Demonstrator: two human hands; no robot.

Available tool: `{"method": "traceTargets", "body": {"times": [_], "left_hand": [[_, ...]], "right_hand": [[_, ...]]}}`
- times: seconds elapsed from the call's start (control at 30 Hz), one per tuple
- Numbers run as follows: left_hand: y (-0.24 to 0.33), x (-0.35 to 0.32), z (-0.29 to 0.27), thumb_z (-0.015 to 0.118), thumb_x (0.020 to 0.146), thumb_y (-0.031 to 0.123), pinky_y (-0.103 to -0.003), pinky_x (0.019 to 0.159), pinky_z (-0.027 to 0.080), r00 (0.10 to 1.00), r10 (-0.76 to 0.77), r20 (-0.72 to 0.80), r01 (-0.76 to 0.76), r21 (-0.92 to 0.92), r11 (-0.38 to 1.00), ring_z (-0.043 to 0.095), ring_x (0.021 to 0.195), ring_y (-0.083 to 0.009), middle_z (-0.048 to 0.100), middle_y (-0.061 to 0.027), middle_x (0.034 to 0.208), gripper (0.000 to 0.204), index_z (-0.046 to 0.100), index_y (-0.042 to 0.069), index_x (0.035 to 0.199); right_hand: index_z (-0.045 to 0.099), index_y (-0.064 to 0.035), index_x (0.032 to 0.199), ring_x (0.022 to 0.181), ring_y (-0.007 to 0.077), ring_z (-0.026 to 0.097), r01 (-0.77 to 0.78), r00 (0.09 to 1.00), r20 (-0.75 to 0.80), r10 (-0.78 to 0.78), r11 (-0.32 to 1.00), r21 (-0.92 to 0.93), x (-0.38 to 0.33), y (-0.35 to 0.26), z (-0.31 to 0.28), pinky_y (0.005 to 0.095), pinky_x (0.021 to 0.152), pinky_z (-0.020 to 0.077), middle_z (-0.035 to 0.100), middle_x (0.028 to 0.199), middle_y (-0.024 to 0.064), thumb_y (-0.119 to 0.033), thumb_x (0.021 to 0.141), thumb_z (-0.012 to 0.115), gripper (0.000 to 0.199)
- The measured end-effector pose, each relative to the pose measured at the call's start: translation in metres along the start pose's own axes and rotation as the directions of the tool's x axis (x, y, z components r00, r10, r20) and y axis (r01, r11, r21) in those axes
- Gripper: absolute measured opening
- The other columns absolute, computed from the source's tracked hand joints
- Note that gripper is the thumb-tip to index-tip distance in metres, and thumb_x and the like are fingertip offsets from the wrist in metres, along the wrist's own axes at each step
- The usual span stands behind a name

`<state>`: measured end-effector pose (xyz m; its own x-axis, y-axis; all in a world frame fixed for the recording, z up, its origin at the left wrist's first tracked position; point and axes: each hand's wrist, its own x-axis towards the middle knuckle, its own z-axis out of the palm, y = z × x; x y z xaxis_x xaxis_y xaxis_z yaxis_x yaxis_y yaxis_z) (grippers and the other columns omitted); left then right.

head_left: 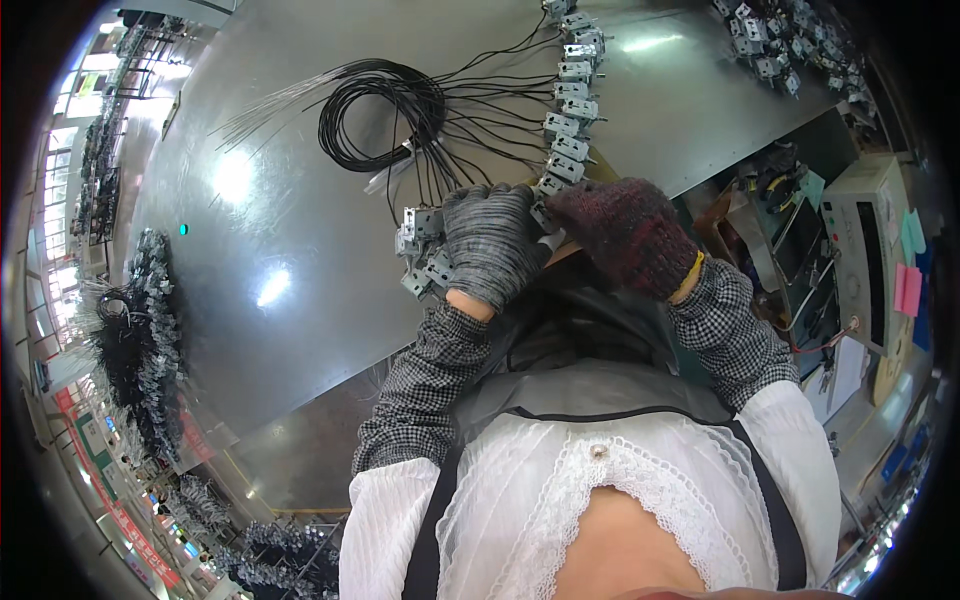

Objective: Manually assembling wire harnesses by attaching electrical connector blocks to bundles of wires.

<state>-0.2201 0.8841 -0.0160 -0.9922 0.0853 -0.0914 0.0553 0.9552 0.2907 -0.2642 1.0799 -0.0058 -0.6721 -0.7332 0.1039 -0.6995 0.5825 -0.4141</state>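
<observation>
My left hand (490, 243), in a grey knit glove, is closed over a small cluster of metal parts (420, 245) at the near edge of the grey metal table (300, 150). My right hand (628, 233), in a dark red knit glove, is closed just beside it, touching the lowest part of a row of similar metal parts (570, 100) that runs up the table. Thin black wires (385, 115) lead from these parts into a coiled bundle to the left. What the right fingers grip is hidden.
Another group of small metal parts (785, 45) lies at the far right of the table. A heap of wired parts (145, 330) sits at the left edge. A beige machine (860, 250) with wires stands to the right, below the table edge.
</observation>
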Motion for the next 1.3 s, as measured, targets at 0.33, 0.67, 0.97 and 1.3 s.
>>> {"method": "traceTargets", "body": {"times": [0.33, 0.67, 0.97, 1.3], "left_hand": [[0.001, 0.003, 0.0, 0.091, 0.072, 0.039, -0.05, 0.095, 0.05, 1.0, 0.002, 0.013, -0.001, -0.019, 1.0, 0.071, 0.098, -0.0341, 0.076, -0.0118, 0.093, 0.048, 0.078, 0.009, 0.106], [-0.003, 0.001, 0.002, 0.09, 0.072, 0.043, -0.05, 0.099, 0.049, 0.999, 0.019, 0.031, -0.018, -0.042, 0.999, 0.07, 0.101, -0.0342, 0.075, -0.0127, 0.099, 0.055, 0.076, 0.008, 0.111], [-0.041, -0.036, 0.006, 0.092, 0.068, 0.057, -0.049, 0.112, 0.043, 0.982, 0.044, -0.181, -0.015, 0.156, 0.988, 0.067, 0.11, -0.0324, 0.073, -0.009, 0.111, 0.075, 0.073, 0.016, 0.127], [-0.047, -0.035, 0.01, 0.09, 0.077, 0.046, -0.05, 0.104, 0.045, 0.991, 0.042, -0.125, -0.048, -0.044, 0.998, 0.068, 0.1, -0.0323, 0.074, -0.0094, 0.097, 0.061, 0.075, 0.013, 0.126]], "right_hand": [[0.074, -0.0148, 0.115, 0.086, 0.0339, 0.077, -0.069, 0.997, 0.017, 0.069, 0.996, 0.057, -0.006, -0.001, -0.001, 0.0462, 0.073, 0.0616, 0.077, 0.096, 0.0128, -0.022, 0.097, 0.068, 0.02], [0.076, -0.0145, 0.12, 0.094, 0.0344, 0.077, -0.053, 0.996, -0.064, 0.067, 0.979, 0.197, -0.012, 0.006, 0.009, 0.0456, 0.08, 0.0622, 0.079, 0.105, 0.013, -0.023, 0.098, 0.071, 0.024], [0.076, -0.0126, 0.12, 0.1, 0.0353, 0.076, -0.017, 1.0, -0.001, 0.021, 0.815, 0.579, -0.019, 0.007, 0.014, 0.0438, 0.087, 0.062, 0.078, 0.108, 0.014, -0.025, 0.099, 0.073, 0.024], [0.075, -0.014, 0.125, 0.105, 0.0357, 0.075, -0.16, 0.958, 0.284, -0.027, 0.772, 0.615, -0.012, 0.018, 0.028, 0.0455, 0.094, 0.0601, 0.077, 0.114, 0.0138, -0.027, 0.101, 0.07, 0.028]]}}
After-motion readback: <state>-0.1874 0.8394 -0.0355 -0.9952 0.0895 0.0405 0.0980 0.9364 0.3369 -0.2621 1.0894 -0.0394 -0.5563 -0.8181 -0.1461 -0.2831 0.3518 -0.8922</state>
